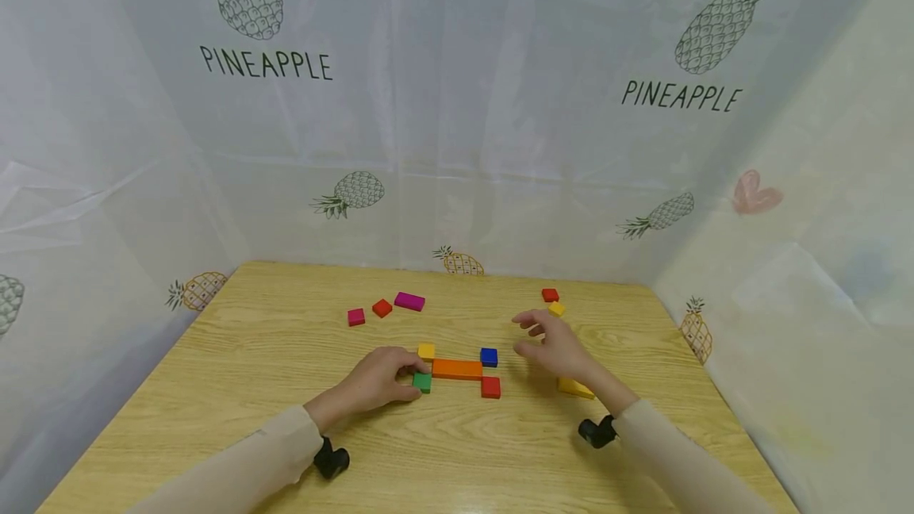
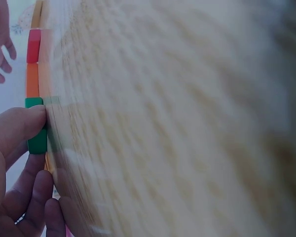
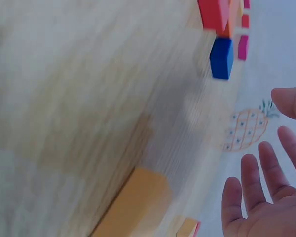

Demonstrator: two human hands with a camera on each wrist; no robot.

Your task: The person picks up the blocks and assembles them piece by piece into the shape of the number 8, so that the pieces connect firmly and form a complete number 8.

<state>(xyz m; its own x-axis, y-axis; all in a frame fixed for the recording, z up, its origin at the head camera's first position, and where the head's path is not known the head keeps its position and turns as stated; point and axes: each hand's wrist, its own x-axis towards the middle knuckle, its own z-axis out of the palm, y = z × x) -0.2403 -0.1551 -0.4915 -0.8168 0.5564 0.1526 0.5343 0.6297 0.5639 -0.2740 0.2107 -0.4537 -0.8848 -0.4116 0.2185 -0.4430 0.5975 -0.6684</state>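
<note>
My left hand pinches a small green block between thumb and fingers, at the left end of a long orange block. Just behind the green block sits a yellow block, partly covered by my fingertips in the head view. A blue block and a red block stand at the orange block's right end. My right hand hovers over the table to the right of the blue block, fingers loosely spread and holding nothing.
Beneath my right forearm lies a longer yellow block. Past the right hand are a small yellow block and a red one. At the back left lie a pink block, a red block and a purple block. A pineapple-print curtain encloses the table.
</note>
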